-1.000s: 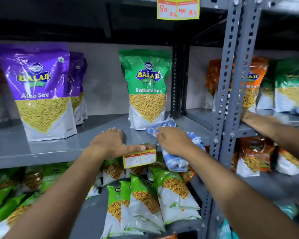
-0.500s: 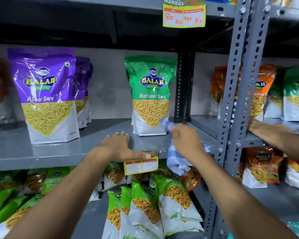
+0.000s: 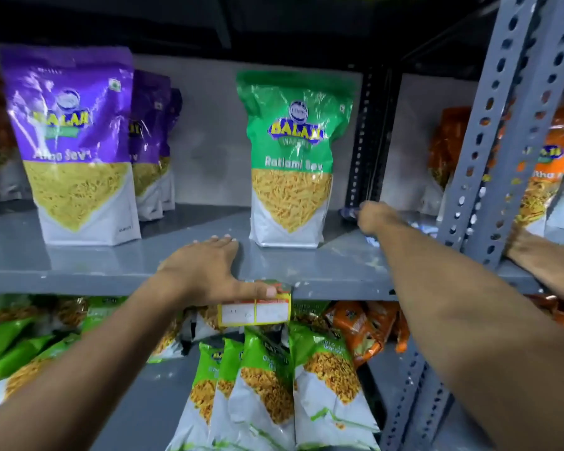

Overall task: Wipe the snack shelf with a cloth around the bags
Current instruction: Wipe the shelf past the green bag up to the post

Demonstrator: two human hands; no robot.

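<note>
Two hands on one grey shelf [image 3: 323,268].

Item: left hand [image 3: 205,271], at 6 o'clock of frame centre. Fingers spread flat on the shelf top, thumb hooked over the front lip just above the price tag [image 3: 254,312]. Bracing, holding nothing.

Item: right hand [image 3: 373,216], at 3 o'clock of the green bag [image 3: 290,161], deep toward the rear upright. Closed over the cloth [image 3: 350,212]; only a blue scrap shows past the knuckles, and another by the wrist. Exact finger hold cannot be told.

Item: green bag, upright, just beside the right hand, not visibly touching it.

Item: purple bags [image 3: 75,141], upright in a row at 9 o'clock, well apart from both hands.

Item: another person's hand [image 3: 525,252], at 3 o'clock beyond the slotted post [image 3: 489,151], on the next bay.

Risks, as judged:
- Forearm sweeping toward 9 o'clock could tip the green bag; it stands free and narrow-footed.
- Cloth may snag on the slotted rear upright.
- Left thumb may knock the price tag loose.
- Strip behind the green bag is likely to be missed.
</note>
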